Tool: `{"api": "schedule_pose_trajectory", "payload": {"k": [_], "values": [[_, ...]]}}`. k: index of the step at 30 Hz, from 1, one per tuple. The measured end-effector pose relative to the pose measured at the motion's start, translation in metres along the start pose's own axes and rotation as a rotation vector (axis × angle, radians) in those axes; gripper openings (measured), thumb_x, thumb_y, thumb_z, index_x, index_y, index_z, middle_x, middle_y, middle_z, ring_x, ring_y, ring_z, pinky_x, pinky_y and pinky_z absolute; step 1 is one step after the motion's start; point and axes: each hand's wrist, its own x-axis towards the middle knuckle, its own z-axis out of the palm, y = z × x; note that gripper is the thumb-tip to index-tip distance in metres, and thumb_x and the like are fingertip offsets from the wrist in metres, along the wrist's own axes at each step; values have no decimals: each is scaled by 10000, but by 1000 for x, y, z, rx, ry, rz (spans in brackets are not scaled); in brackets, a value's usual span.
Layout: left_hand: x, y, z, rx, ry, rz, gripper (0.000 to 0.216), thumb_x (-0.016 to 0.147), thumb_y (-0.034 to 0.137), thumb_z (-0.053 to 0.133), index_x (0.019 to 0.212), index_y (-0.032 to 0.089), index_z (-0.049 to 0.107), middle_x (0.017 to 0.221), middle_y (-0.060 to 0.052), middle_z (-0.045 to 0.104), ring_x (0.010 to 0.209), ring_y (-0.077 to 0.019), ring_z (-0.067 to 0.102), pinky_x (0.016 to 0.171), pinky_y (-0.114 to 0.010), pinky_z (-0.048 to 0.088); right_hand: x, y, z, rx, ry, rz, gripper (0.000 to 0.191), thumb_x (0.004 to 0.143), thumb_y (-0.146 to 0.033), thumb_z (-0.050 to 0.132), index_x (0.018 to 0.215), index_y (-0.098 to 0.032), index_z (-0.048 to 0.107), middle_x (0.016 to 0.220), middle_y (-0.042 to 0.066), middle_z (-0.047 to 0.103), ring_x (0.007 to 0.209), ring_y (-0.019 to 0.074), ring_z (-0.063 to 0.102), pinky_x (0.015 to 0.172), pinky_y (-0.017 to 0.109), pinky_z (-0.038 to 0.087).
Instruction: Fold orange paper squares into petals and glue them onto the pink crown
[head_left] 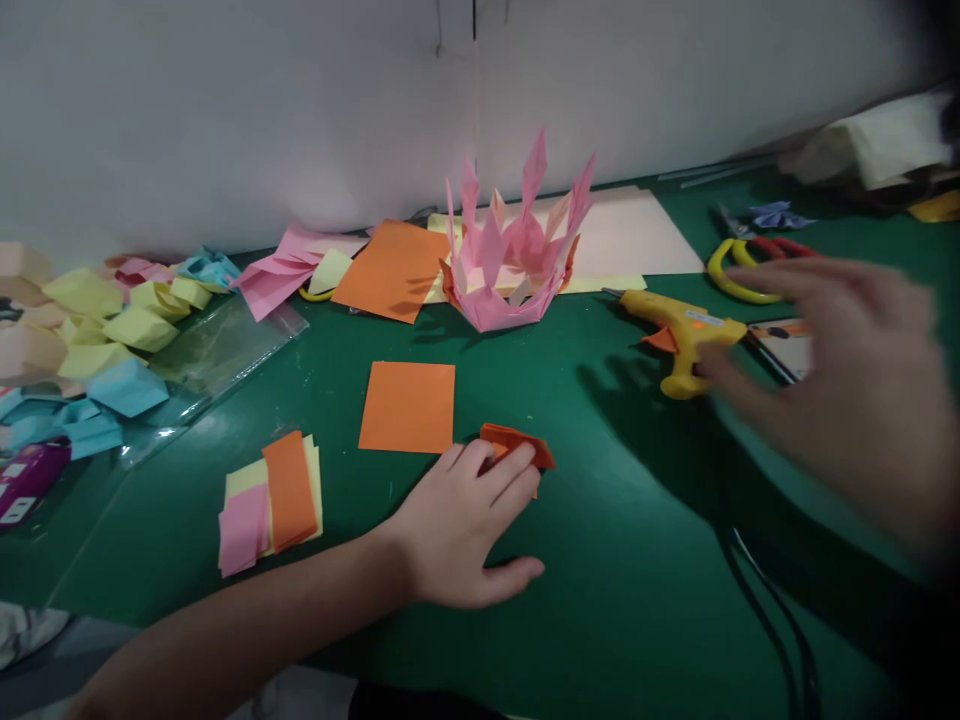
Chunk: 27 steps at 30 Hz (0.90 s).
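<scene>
My left hand (469,525) rests on the green table (615,560), its fingers pressing down on a folded orange paper piece (525,443). My right hand (847,390) hovers blurred in the air at the right, fingers spread, close to a yellow glue gun (679,330); it holds nothing. A flat orange paper square (409,407) lies just left of the folded piece. A pink and orange spiked paper crown (514,255) stands behind it near the wall.
Folded orange, pink and yellow slips (271,500) lie at the front left. Piles of folded pastel paper units (97,330) and a clear plastic bag (217,355) fill the left. Yellow-handled scissors (739,265) and a black cable (772,610) are at the right.
</scene>
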Motion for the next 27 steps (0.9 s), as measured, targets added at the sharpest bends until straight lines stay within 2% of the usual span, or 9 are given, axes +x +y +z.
{"api": "schedule_pose_trajectory", "payload": {"k": [3, 6, 9, 12, 15, 18, 23, 26, 27], "values": [[2, -1, 1, 40, 5, 32, 575, 812, 519, 455, 1198, 96, 510, 1308, -163, 508, 1000, -282, 473, 826, -409, 415, 0, -60, -4, 214, -29, -280, 262, 822, -159, 591, 1071, -240, 590, 1084, 132, 608, 1050, 305, 548, 890, 480, 412], [0, 0, 4, 109, 19, 50, 614, 853, 520, 395, 1254, 62, 473, 1334, -179, 490, 1106, -303, 452, 886, -411, 390, -11, -82, 5, 344, -168, -366, 233, 852, -170, 559, 1075, -225, 599, 1015, 91, 651, 968, 253, 580, 816, 425, 456], [-3, 4, 9, 145, 1, 42, 666, 886, 547, 333, 1316, 45, 415, 1355, -188, 477, 1186, -308, 423, 913, -409, 376, -20, -88, 11, 454, -242, -289, 229, 884, -228, 524, 1097, -200, 603, 965, 85, 665, 863, 202, 607, 745, 365, 479], [-3, 13, 12, 107, 6, -18, 709, 880, 569, 314, 1335, 30, 382, 1346, -209, 476, 1172, -331, 428, 913, -448, 376, -22, -94, 9, 510, -240, -240, 221, 879, -185, 497, 1067, -183, 613, 962, 95, 654, 857, 189, 607, 736, 337, 493], [-1, 21, 14, 4, 38, -121, 663, 844, 512, 377, 1268, 6, 427, 1246, -236, 530, 1104, -369, 452, 900, -526, 379, -21, -100, 5, 486, -215, -310, 197, 843, -160, 501, 975, -195, 643, 968, 102, 641, 850, 208, 602, 713, 360, 481], [0, 25, 14, -127, 93, -170, 537, 798, 397, 457, 1176, 17, 466, 1212, -252, 541, 1096, -380, 451, 871, -553, 412, -20, -102, 6, 383, -206, -359, 207, 855, -192, 516, 1006, -173, 656, 1024, 140, 633, 887, 251, 593, 694, 389, 477], [-3, 20, 12, -251, 249, -48, 360, 835, 232, 429, 1142, 44, 422, 1203, -249, 571, 1206, -299, 455, 946, -467, 444, -20, -97, 10, 238, -135, -403, 152, 871, -169, 522, 883, -145, 671, 1097, 151, 633, 938, 270, 576, 745, 406, 481], [-2, 10, 8, -215, 262, 25, 310, 870, 184, 407, 1156, 73, 441, 1331, -230, 493, 1250, -245, 455, 971, -398, 451, -20, -96, 8, 208, -122, -425, 175, 869, -123, 509, 790, -169, 658, 1088, 121, 642, 907, 250, 574, 752, 385, 465], [0, 6, 6, -174, 282, 40, 290, 880, 147, 384, 1151, 79, 462, 1311, -209, 518, 1229, -231, 478, 969, -387, 454, -21, -96, 7, 208, -121, -434, 189, 873, -118, 504, 772, -177, 652, 1067, 109, 650, 874, 236, 573, 740, 372, 458]]}}
